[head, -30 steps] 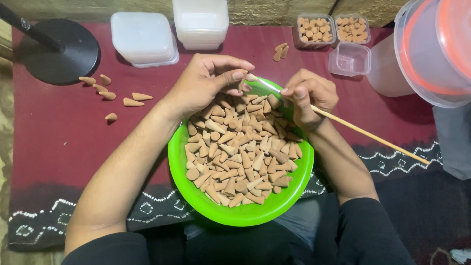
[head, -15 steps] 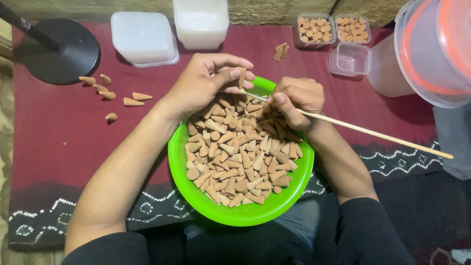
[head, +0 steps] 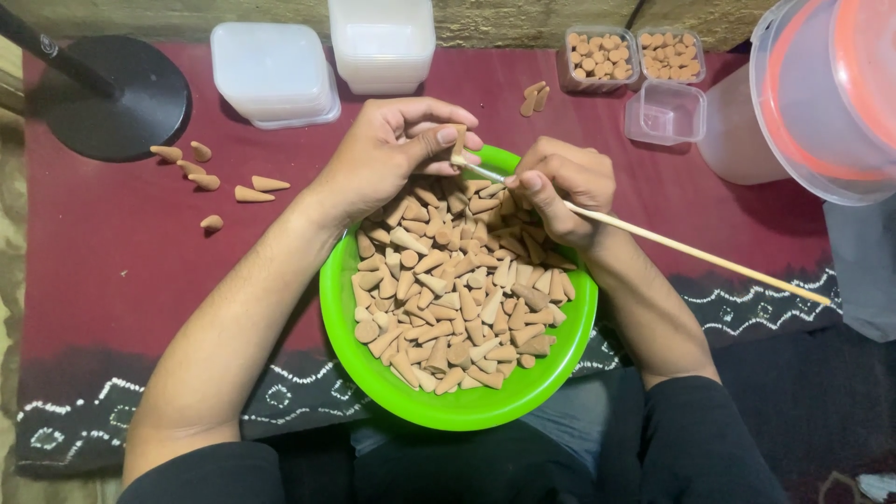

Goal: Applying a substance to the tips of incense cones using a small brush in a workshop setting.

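Observation:
A bright green bowl (head: 392,383) rests in my lap, filled with several tan incense cones (head: 457,299). Over its far rim my left hand (head: 383,154) pinches one cone (head: 458,143) between thumb and fingers. My right hand (head: 560,187) grips a long thin wooden stick (head: 700,254), its tip touching the base of that cone. The stick's free end slants out to the right.
A maroon cloth (head: 103,280) covers the surface. Loose cones (head: 210,177) lie at left beside a black round stand base (head: 121,98). White lidded containers (head: 275,70) stand at the back; small clear boxes (head: 602,56) with cones and an empty one (head: 665,112) at back right; a large plastic tub (head: 821,93) far right.
My left hand has lifted a cone higher above the bowl's rim. My right hand shifted slightly and the stick's tip now meets the cone.

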